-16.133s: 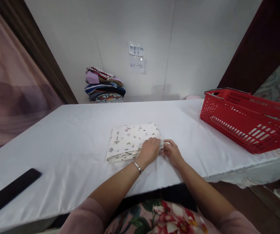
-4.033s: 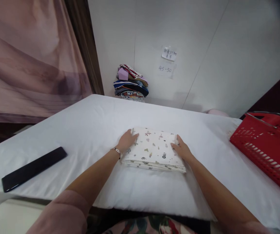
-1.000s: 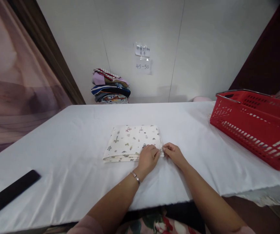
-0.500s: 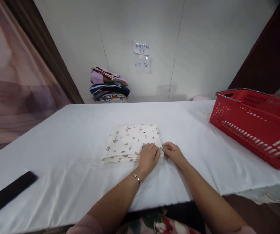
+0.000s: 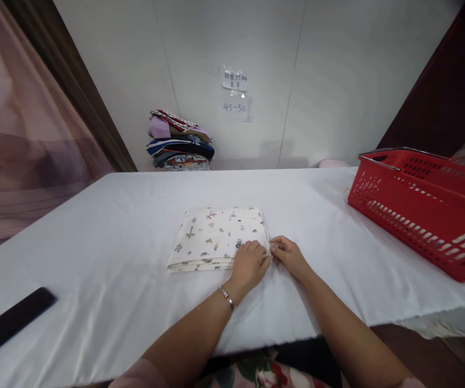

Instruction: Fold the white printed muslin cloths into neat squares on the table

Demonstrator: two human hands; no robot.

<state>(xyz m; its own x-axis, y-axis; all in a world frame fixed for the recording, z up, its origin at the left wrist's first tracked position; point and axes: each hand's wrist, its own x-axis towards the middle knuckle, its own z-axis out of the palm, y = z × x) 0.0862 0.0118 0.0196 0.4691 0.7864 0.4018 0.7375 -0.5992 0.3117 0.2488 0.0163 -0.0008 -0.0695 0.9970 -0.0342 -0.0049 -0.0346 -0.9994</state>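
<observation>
A folded cream cloth [image 5: 212, 234] with a small plant print lies in the middle of the white-covered table, its layers showing along the near edge. My left hand [image 5: 251, 263], with a bracelet at the wrist, rests on the cloth's near right corner, fingers curled around its edge. Just right of it, my right hand [image 5: 287, 254] pinches the cloth's right edge at that same corner. The fingertips of both hands almost meet there, and part of the corner is hidden beneath them.
A red plastic basket [image 5: 414, 210] with a metal handle stands at the right. Beyond the far table edge is a stack of folded fabrics [image 5: 181, 143]. A dark flat object [image 5: 14, 323] lies at the left front. White cloth [image 5: 106, 242] covers the table.
Both hands stay at the cloth's near right corner. The left hand has shifted slightly right and toward me; the whole view has tilted a little.
</observation>
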